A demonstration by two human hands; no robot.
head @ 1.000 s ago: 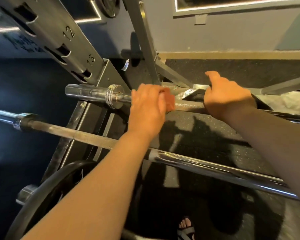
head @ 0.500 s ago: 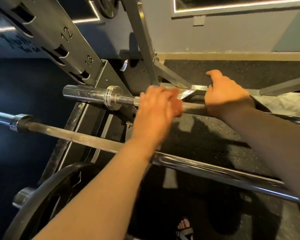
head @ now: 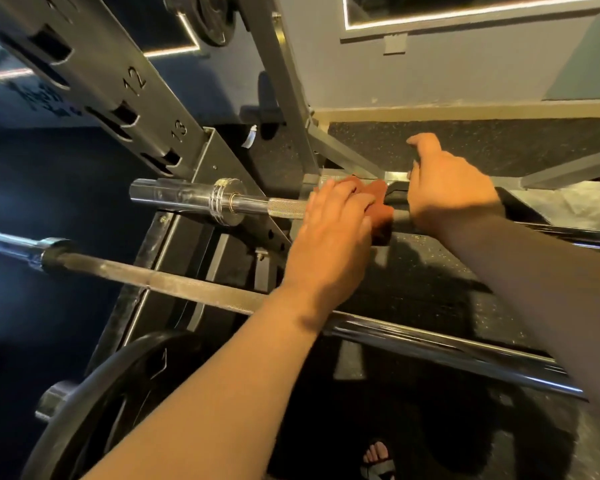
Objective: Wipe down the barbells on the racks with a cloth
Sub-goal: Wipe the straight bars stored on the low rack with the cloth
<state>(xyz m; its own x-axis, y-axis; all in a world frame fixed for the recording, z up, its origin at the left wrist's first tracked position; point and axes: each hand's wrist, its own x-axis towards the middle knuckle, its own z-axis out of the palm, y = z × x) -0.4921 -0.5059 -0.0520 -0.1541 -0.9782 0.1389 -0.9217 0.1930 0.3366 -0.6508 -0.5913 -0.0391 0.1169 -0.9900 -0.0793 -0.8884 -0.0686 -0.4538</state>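
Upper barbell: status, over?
Left hand holds cloth round upper barbell. Right hand grips same bar beside it. Lower barbell crosses beneath left forearm, clear of the wipe.

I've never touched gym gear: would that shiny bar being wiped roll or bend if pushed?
The barbell is round metal, so it would probably roll; that may be why the right hand grips it. It looks rigid and likely heavy, unlike the soft cloth bunched under the left hand.
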